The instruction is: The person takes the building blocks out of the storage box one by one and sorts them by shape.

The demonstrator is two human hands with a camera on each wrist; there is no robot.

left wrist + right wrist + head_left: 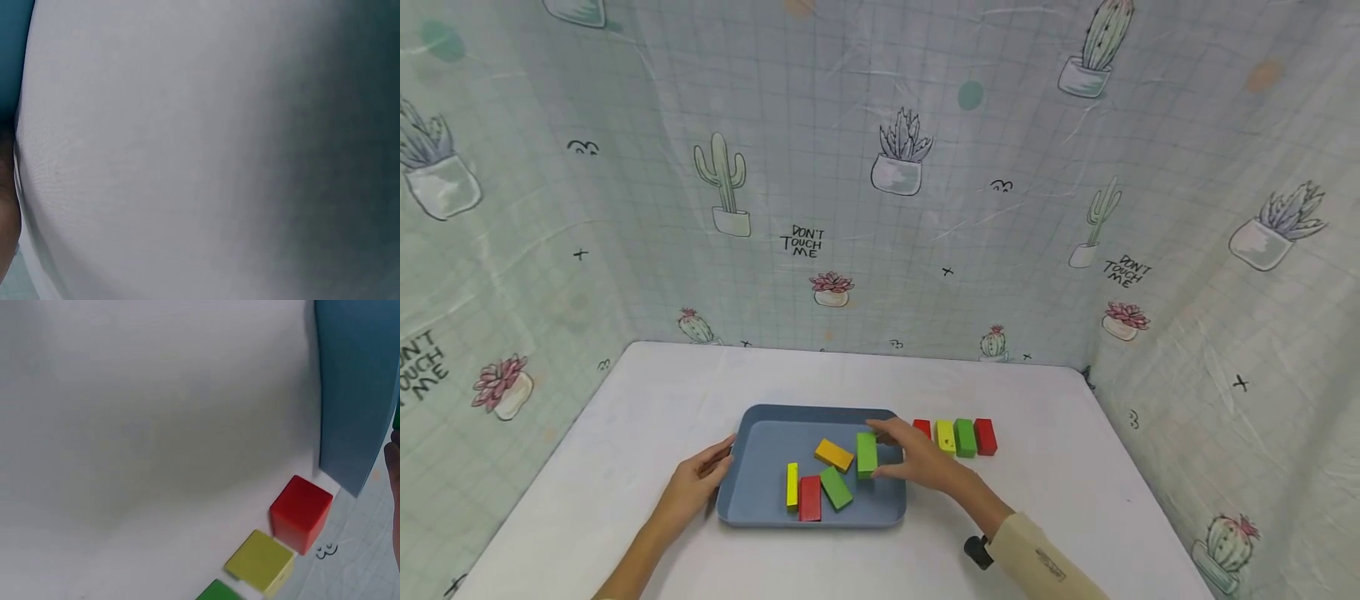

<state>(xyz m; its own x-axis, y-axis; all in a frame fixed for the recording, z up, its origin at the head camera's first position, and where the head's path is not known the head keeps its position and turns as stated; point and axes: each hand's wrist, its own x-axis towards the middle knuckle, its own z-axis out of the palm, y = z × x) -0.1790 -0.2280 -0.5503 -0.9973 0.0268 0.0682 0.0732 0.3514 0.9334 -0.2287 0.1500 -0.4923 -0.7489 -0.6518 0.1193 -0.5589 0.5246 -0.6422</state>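
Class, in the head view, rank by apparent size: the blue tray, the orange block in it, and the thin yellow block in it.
1. Blue tray, clearly largest.
2. Orange block.
3. Thin yellow block, slimmer, though close to the orange one.

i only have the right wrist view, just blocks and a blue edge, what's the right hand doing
Observer: The right hand grips a green block standing in the blue tray.
Operator: where's the left hand
Observer: The left hand rests on the tray's left rim.
Operator: what else is in the tray
Observer: Four more blocks: orange, yellow, red and another green.
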